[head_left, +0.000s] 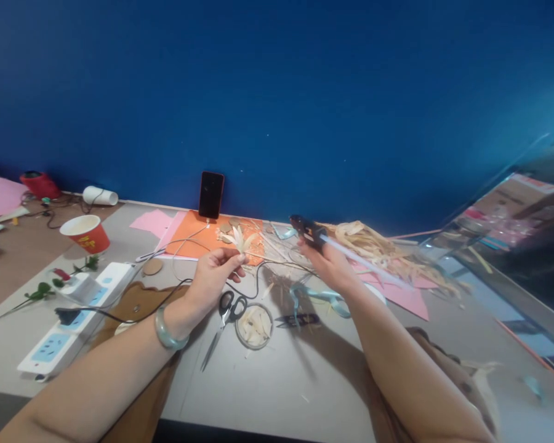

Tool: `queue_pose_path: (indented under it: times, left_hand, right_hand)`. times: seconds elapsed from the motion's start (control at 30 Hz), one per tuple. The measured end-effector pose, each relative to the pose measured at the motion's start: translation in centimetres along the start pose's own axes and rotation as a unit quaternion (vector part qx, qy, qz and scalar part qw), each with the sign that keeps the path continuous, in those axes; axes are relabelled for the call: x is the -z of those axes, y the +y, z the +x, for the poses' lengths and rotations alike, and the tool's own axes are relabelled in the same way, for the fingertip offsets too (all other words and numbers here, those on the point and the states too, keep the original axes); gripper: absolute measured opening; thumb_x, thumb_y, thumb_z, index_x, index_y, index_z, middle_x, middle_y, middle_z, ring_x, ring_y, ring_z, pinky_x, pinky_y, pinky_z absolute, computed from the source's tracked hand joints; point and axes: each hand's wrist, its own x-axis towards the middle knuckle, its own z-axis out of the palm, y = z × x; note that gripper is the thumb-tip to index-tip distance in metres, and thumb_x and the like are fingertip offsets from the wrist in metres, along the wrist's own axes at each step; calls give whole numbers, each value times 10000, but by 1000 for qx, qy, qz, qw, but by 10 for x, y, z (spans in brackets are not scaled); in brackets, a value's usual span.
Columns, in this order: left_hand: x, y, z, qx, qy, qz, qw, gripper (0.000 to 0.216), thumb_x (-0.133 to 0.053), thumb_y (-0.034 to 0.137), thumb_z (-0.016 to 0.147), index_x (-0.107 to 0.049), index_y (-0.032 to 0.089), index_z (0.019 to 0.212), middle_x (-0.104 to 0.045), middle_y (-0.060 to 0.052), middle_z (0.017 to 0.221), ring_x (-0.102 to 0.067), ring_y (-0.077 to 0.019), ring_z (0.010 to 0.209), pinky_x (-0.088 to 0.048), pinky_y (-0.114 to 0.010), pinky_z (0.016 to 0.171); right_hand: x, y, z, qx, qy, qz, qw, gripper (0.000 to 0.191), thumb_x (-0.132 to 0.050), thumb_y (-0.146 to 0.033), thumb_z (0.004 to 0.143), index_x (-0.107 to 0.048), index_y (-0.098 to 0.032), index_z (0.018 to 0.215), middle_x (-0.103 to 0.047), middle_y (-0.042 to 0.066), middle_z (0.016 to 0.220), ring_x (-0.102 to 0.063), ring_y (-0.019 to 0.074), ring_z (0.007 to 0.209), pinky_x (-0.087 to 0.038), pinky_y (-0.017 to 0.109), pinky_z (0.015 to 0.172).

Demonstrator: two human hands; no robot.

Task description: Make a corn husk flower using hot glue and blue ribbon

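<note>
- Landmark: round dish [253, 347] of pale petal strips, on the grey tabletop [277, 387].
- Left hand [216, 271]: beyond the dish, slightly left. Thumb and fingers are closed in a pinch at the base of a pale, pointed-petal flower [238, 237]. The flower is raised beyond the dish, petals upward.
- Right hand [327, 263]: beyond and right of the dish. Fingers are wrapped around a black glue gun [308, 231]; a translucent glue stick [369, 263] projects from its rear. Trigger finger position cannot be determined.
- Scissors [223, 320]: just left of the dish, blades toward the near edge.
- Light-blue ribbon [323, 294]: right of and beyond the dish.
- Smartphone [211, 195]: far beyond the dish, to its left, propped against the blue wall [268, 111].
- Power strip [76, 320]: left of the dish, well apart.
</note>
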Motion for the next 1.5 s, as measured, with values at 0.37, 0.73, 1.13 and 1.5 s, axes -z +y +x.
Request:
queue_pose_path:
  times: [0.37,0.73,1.13,1.5]
  left_hand:
    - [-1,6,-4,-7,-8,36,999,270,-744,353,691,-659,108,766,-621,-1,550,-559,-87,496,-463,-201,500]
    - [-3,8,-7,-20,-25,61,998,250,-729,348,710,-662,114,771,-616,4,533,-548,-92,477,-451,-213,500]
    - [-4,9,-9,-16,-36,58,998,230,-728,349,715,-684,128,760,-617,-3,549,-552,-101,492,-450,-220,507]
    - [-2,7,-8,-29,-40,55,997,239,-728,353,715,-688,122,766,-621,-6,538,-554,-102,481,-450,-222,504]
  right_hand:
    - [-2,-35,-40,36,-172,153,972,350,-420,-456,952,-576,-158,857,-553,19,671,-511,131,605,-406,270,565]
    - [-15,-47,-45,37,-150,59,986,302,-425,-383,939,-529,-176,746,-506,-10,583,-476,128,554,-380,264,545]
    - [-15,-48,-44,112,-124,21,986,325,-409,-393,951,-524,-198,719,-512,-2,572,-496,157,580,-392,271,572]
    - [-12,-53,-44,133,-112,6,985,257,-433,-365,949,-543,-179,809,-544,11,681,-472,146,625,-382,264,605]
